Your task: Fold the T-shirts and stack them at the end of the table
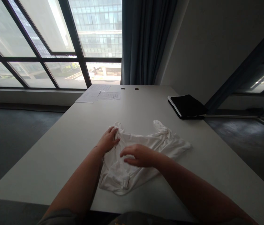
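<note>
A crumpled white garment (146, 140), perhaps a sleeveless top, lies on the white table (59, 156) in front of me. Two strap-like ends stick up at its far side, one on the left and one on the right. At the upper left edge rests my left hand (107, 139), its fingers laid on the cloth and the thumb apart from them. My right hand (139, 155) is over the middle of the garment, fingers bent and pointing left, with a gap between thumb and forefinger. Nothing shows between its fingers. The right forearm covers part of the lower right cloth.
Sheets of paper (99, 93) with writing lie at the table's far left. A black folder or sleeve (188, 105) with a white edge showing sits near the right edge. Two round holes pierce the far end. Beyond are windows and a dark blue curtain (146, 40).
</note>
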